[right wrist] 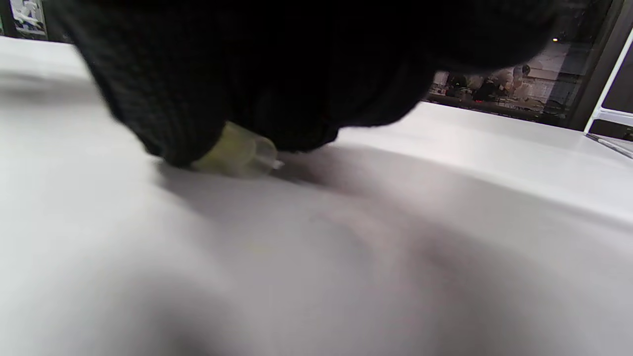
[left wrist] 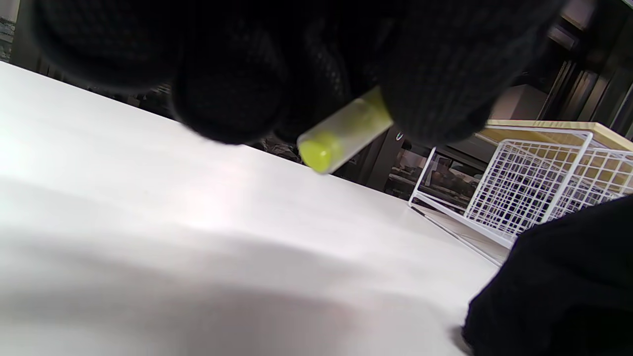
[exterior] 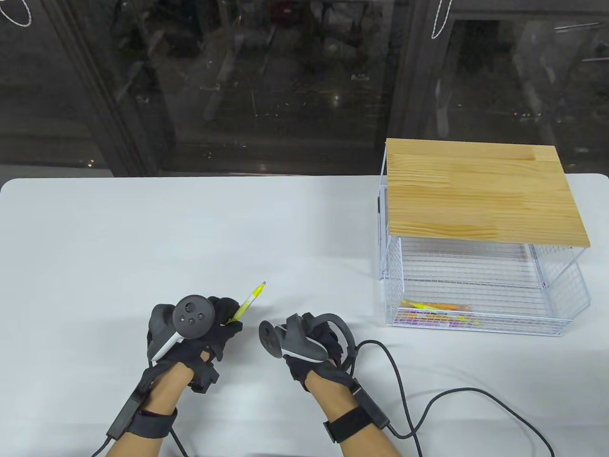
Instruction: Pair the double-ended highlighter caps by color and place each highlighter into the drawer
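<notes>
Table view, left hand: grips yellow highlighter, tip uncapped
Right hand: pinches yellowish cap on desk

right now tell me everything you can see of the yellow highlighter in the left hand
The highlighter is a slim pen with a yellow and white barrel that looks like plastic. The left hand grips its lower part in curled fingers, so it is off the table, tilted up and away to the right. Its far end shows a small bare tip in the table view. In the left wrist view the other end pokes out from the fingers, wearing a frosted, see-through yellow cap.
</notes>
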The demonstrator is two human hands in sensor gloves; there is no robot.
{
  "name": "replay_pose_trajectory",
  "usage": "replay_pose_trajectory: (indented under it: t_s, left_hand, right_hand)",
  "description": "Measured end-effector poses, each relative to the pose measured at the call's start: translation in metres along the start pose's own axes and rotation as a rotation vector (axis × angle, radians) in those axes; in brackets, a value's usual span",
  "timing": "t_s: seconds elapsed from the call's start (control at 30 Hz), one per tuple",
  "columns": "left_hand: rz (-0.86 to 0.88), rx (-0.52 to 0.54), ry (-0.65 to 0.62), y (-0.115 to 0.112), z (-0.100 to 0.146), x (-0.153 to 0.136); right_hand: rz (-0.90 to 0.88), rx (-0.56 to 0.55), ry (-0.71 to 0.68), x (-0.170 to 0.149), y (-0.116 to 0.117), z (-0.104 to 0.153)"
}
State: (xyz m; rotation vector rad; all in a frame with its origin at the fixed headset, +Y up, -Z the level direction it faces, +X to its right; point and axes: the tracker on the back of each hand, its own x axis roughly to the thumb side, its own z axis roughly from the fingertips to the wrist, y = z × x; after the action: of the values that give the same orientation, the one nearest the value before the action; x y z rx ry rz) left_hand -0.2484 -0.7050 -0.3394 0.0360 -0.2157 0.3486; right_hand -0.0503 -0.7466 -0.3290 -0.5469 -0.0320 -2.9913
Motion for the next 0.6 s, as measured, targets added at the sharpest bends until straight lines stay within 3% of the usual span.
replay_pose_trajectory:
  t_s: [0.33, 0.6]
  left_hand:
    - [0.001, -0.002, 0.001, 0.0, 0.0, 0.0]
    - [0.001, -0.011, 0.005, 0.0, 0.0, -0.001]
  right_hand:
    - [0.023, 0.018, -0.026, 0.002, -0.002, 0.003]
    - [-0.085, -0.126, 0.035, -0.023, -0.022, 0.009]
